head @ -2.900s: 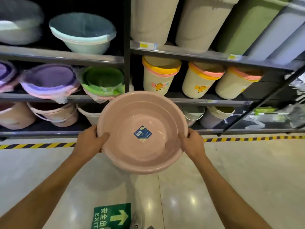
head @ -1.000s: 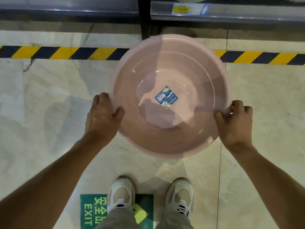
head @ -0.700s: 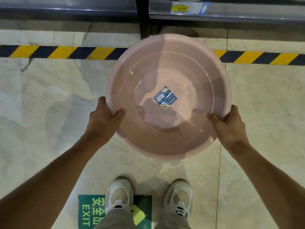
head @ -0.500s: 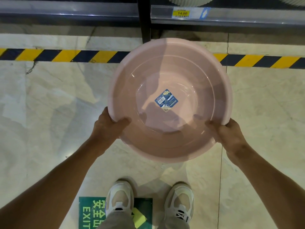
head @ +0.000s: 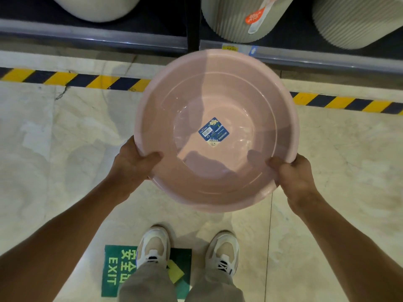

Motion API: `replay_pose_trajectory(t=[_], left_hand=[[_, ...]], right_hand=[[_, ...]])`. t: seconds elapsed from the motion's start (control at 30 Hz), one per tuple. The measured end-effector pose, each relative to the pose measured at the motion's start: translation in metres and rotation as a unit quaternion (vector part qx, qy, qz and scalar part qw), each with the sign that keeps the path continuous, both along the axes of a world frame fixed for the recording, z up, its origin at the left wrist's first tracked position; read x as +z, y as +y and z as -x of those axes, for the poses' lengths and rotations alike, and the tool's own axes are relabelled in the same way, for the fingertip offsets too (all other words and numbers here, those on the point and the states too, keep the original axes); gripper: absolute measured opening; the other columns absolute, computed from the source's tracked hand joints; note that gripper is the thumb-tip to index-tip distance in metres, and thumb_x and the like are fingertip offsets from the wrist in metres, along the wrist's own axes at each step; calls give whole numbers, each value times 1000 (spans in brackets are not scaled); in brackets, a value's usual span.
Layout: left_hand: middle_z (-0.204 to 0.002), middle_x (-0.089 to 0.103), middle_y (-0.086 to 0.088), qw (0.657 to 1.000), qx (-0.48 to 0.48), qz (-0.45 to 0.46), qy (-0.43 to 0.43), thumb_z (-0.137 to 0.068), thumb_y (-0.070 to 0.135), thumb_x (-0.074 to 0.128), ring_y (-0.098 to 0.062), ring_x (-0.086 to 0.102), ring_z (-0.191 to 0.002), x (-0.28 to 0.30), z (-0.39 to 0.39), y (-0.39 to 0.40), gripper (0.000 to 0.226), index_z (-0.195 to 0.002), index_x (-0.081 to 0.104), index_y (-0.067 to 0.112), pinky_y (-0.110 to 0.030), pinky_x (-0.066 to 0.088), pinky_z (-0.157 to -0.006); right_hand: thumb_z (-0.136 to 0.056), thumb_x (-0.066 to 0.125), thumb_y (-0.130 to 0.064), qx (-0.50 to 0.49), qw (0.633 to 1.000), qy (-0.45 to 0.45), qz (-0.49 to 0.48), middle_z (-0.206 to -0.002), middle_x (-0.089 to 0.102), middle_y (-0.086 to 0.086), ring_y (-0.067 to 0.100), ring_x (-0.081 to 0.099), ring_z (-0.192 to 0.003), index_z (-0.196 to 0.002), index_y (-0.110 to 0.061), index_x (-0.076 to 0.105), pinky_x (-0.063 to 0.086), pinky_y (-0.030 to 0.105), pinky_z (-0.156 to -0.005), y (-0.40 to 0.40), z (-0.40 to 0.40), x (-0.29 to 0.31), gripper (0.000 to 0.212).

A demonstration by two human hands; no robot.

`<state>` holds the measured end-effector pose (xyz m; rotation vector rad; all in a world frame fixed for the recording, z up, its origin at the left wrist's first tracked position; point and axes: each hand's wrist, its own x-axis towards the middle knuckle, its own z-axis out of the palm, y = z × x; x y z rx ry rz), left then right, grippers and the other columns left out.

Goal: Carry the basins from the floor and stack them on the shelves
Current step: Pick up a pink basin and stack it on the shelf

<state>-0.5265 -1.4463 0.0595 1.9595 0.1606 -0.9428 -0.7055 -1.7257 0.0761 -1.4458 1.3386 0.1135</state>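
One pink basin (head: 218, 101) held by its rim in two grips: left hand (head: 133, 168), right hand (head: 294, 173).

One pink basin (head: 218, 105), two hands, two shoes, three ribbed buckets.

The blue sticker (head: 213, 132) at the bottom of the pink basin (head: 218, 177) carries the word "MODERN" and a barcode. At 7 o'clock, the green floor sign (head: 117, 270) reads "EXIT" with Chinese characters. The yellow shelf tag (head: 229, 48) is unreadable.
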Motion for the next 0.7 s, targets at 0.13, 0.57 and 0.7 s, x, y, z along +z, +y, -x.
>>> replay_pose_trajectory(t=[0.13,0.57,0.7], left_hand=[[-114,71,-15,1000,-4,0,-20,-57,50,71,-40,68,-101,62,-3,3,81,-131,60,16,-44,60,-62],[-106,74,1,995,34,57,-81,-70,36,65,-28,71,-95,415,-8,43,55,-125,58,33,-39,62,-56],[-113,70,1,988,56,82,-120,-70,42,64,-25,69,-96,541,-12,63,62,-131,53,32,-39,61,-57]], right_hand=[[-58,66,-34,4,1000,-2,18,-87,76,6,32,72,-84,-97,-19,70,60,44,-75,2,-7,65,42],[-54,64,-45,5,996,-75,48,-81,76,-4,23,71,-80,-90,-24,71,55,39,-67,36,-16,422,42],[-48,64,-53,41,988,-130,68,-73,76,-13,19,71,-78,-85,-29,69,53,37,-64,48,-24,548,45]])
